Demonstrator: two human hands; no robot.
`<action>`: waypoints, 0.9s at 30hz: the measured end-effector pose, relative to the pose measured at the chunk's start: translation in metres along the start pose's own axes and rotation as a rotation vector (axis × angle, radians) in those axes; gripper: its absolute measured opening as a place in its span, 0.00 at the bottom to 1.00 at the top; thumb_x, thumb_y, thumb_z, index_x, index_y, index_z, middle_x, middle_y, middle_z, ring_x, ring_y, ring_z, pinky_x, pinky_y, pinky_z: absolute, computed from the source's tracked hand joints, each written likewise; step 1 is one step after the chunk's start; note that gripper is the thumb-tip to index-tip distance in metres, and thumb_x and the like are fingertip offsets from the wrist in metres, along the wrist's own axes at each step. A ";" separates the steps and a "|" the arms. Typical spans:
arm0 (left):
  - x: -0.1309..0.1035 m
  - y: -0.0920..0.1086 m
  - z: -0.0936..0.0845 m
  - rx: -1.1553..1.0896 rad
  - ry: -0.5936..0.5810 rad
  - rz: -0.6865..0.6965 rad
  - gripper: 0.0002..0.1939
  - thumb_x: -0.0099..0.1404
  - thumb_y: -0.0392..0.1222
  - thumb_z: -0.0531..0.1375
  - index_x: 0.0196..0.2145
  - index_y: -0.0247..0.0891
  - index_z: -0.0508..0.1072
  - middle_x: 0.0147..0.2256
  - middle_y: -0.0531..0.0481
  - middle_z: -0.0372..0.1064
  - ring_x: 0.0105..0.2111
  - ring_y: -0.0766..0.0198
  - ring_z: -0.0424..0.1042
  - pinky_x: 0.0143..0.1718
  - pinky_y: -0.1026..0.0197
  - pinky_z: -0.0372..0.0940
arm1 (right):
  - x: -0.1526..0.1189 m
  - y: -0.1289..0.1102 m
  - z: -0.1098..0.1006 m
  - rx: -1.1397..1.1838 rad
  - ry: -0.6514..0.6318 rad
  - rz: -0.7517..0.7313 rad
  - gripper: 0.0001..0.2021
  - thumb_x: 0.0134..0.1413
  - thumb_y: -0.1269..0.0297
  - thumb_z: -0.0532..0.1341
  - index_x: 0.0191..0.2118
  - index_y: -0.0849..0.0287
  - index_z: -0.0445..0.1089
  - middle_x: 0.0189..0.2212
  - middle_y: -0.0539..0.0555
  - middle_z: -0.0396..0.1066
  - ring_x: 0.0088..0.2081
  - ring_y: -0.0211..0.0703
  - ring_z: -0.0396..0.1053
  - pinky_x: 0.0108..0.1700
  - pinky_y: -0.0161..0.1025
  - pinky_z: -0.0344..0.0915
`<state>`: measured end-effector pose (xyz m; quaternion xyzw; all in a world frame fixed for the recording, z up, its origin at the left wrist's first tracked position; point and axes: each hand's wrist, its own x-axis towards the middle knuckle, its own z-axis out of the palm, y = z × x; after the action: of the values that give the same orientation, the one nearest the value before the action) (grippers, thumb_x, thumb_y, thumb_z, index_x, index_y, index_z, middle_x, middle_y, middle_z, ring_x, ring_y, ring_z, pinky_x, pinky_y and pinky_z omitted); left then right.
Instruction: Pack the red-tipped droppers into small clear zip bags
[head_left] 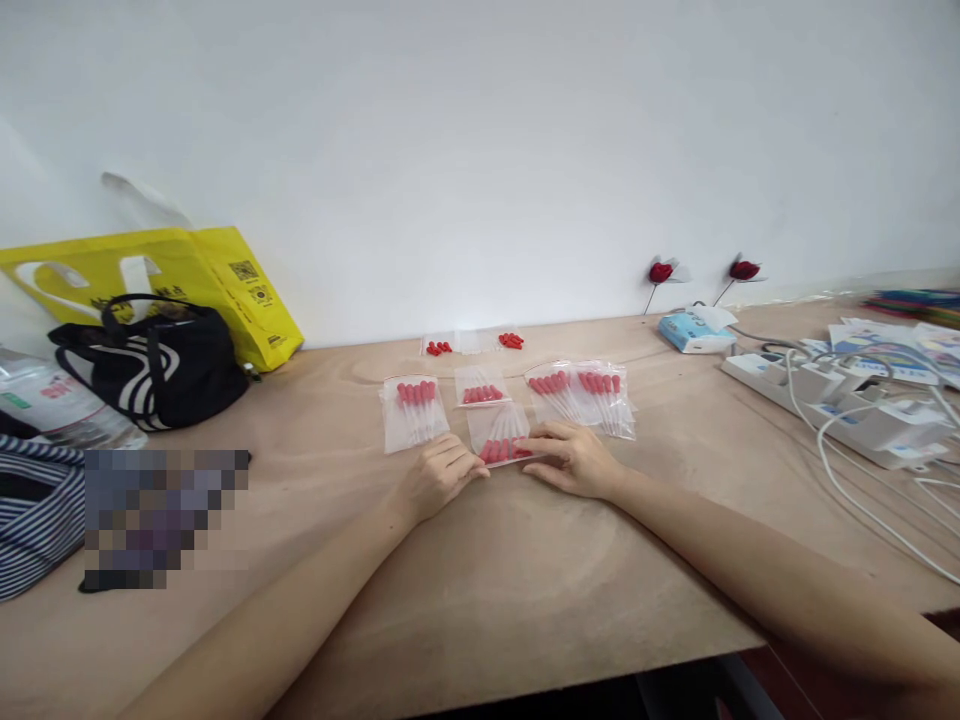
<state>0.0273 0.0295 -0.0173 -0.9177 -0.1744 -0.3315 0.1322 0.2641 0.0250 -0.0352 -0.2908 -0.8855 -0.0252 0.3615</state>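
A clear bag with several red-tipped droppers (501,430) lies flat on the wooden table (480,600), its sealed edge towards me. My left hand (442,475) pinches that bag's near left corner, fingers curled together. Over the bag's right side rests my right hand (566,458), fingers stretched out and fingertips on the red bulbs. Just behind is another bag of red-tipped pieces (482,385). A similar bag (415,405) lies to the left, and two overlapping ones (551,390) (606,398) lie to the right.
Small bags with red pieces (439,348) (511,341) lie by the wall. At left are a yellow bag (247,290), a black bag (187,365) and a plastic bottle (60,395). At right are a tissue pack (694,332), power strips (862,425) with cables, and two red flowers (661,272) (744,269).
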 end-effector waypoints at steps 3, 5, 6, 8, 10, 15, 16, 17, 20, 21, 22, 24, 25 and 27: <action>0.001 0.001 -0.001 -0.027 0.002 -0.057 0.08 0.62 0.43 0.54 0.29 0.37 0.68 0.23 0.52 0.69 0.25 0.65 0.65 0.32 0.61 0.59 | -0.002 -0.001 0.003 0.014 0.018 0.038 0.09 0.55 0.65 0.52 0.38 0.54 0.68 0.36 0.53 0.69 0.33 0.36 0.67 0.31 0.33 0.62; -0.001 -0.004 -0.003 0.042 0.007 -0.213 0.10 0.62 0.45 0.53 0.35 0.37 0.68 0.29 0.48 0.70 0.31 0.60 0.66 0.36 0.57 0.59 | -0.003 0.001 0.000 0.057 0.020 0.074 0.09 0.56 0.69 0.50 0.37 0.56 0.67 0.37 0.54 0.69 0.34 0.36 0.68 0.32 0.33 0.63; -0.003 -0.009 -0.004 0.099 0.023 -0.321 0.11 0.61 0.45 0.53 0.38 0.37 0.68 0.33 0.46 0.70 0.34 0.58 0.66 0.38 0.55 0.58 | -0.004 0.003 -0.002 0.098 0.029 0.103 0.09 0.56 0.69 0.49 0.37 0.57 0.66 0.38 0.55 0.69 0.35 0.37 0.68 0.32 0.34 0.63; -0.010 -0.025 -0.007 0.217 0.086 -0.570 0.13 0.59 0.44 0.54 0.40 0.36 0.67 0.39 0.43 0.68 0.40 0.53 0.65 0.41 0.52 0.58 | -0.008 0.007 -0.010 0.206 0.058 0.188 0.08 0.57 0.68 0.49 0.35 0.59 0.64 0.38 0.57 0.68 0.33 0.37 0.68 0.32 0.35 0.65; -0.018 -0.045 -0.011 0.287 0.137 -0.821 0.14 0.57 0.44 0.54 0.41 0.36 0.67 0.40 0.42 0.67 0.42 0.51 0.64 0.43 0.51 0.58 | -0.013 0.013 -0.017 0.320 0.116 0.301 0.07 0.57 0.64 0.49 0.33 0.59 0.62 0.37 0.57 0.68 0.30 0.36 0.68 0.31 0.35 0.66; -0.035 -0.094 -0.024 0.280 0.144 -1.325 0.22 0.51 0.51 0.59 0.42 0.36 0.67 0.44 0.39 0.65 0.48 0.46 0.59 0.49 0.47 0.53 | -0.018 0.032 -0.026 0.494 0.420 0.533 0.08 0.56 0.58 0.51 0.33 0.57 0.59 0.33 0.55 0.68 0.32 0.40 0.70 0.36 0.41 0.69; -0.036 -0.102 -0.026 0.211 0.155 -1.392 0.23 0.49 0.52 0.60 0.41 0.37 0.68 0.44 0.40 0.64 0.49 0.46 0.58 0.49 0.47 0.53 | -0.015 0.036 -0.025 0.485 0.473 0.543 0.08 0.56 0.58 0.51 0.34 0.57 0.59 0.34 0.55 0.68 0.34 0.41 0.70 0.37 0.42 0.69; -0.037 -0.109 -0.026 0.127 0.181 -1.451 0.24 0.47 0.53 0.61 0.40 0.38 0.68 0.44 0.41 0.65 0.48 0.47 0.59 0.49 0.49 0.54 | -0.011 0.041 -0.023 0.461 0.512 0.538 0.08 0.55 0.57 0.52 0.34 0.57 0.59 0.36 0.55 0.68 0.35 0.41 0.70 0.38 0.43 0.68; -0.036 -0.128 -0.023 -0.076 0.233 -1.548 0.20 0.45 0.51 0.62 0.35 0.37 0.71 0.37 0.44 0.69 0.41 0.53 0.66 0.42 0.57 0.60 | 0.013 0.054 -0.008 0.333 0.531 0.466 0.09 0.54 0.57 0.52 0.32 0.57 0.60 0.40 0.57 0.66 0.40 0.43 0.68 0.42 0.44 0.65; -0.035 -0.133 -0.021 -0.108 0.236 -1.557 0.19 0.45 0.50 0.62 0.33 0.37 0.71 0.34 0.46 0.70 0.37 0.56 0.68 0.39 0.59 0.61 | 0.023 0.058 -0.001 0.292 0.504 0.444 0.08 0.54 0.58 0.52 0.32 0.57 0.60 0.39 0.57 0.66 0.41 0.43 0.67 0.42 0.44 0.64; -0.034 -0.137 -0.019 -0.128 0.233 -1.561 0.17 0.45 0.50 0.62 0.31 0.36 0.71 0.31 0.47 0.71 0.34 0.58 0.69 0.36 0.61 0.61 | 0.033 0.062 0.007 0.269 0.472 0.428 0.07 0.55 0.59 0.51 0.32 0.57 0.60 0.39 0.57 0.66 0.40 0.42 0.67 0.42 0.43 0.64; -0.031 -0.142 -0.016 -0.173 0.236 -1.569 0.14 0.44 0.48 0.63 0.26 0.35 0.72 0.25 0.50 0.70 0.28 0.61 0.68 0.30 0.63 0.61 | 0.051 0.068 0.024 0.220 0.404 0.412 0.06 0.55 0.62 0.49 0.31 0.57 0.58 0.38 0.57 0.66 0.38 0.42 0.66 0.40 0.42 0.64; -0.030 -0.144 -0.015 -0.192 0.240 -1.573 0.13 0.43 0.47 0.63 0.24 0.35 0.71 0.22 0.51 0.69 0.25 0.62 0.68 0.28 0.64 0.60 | 0.059 0.071 0.031 0.186 0.366 0.408 0.06 0.55 0.64 0.49 0.30 0.57 0.58 0.37 0.58 0.66 0.38 0.41 0.66 0.40 0.41 0.63; -0.029 -0.146 -0.015 -0.217 0.259 -1.579 0.10 0.42 0.44 0.63 0.21 0.34 0.71 0.19 0.53 0.67 0.21 0.64 0.66 0.25 0.65 0.58 | 0.069 0.075 0.044 0.132 0.265 0.388 0.05 0.54 0.66 0.48 0.30 0.57 0.57 0.36 0.58 0.65 0.37 0.41 0.65 0.39 0.40 0.63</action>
<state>-0.0612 0.1491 -0.0069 -0.4856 -0.7214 -0.4461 -0.2116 0.2368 0.1327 -0.0349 -0.4254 -0.7577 0.0645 0.4907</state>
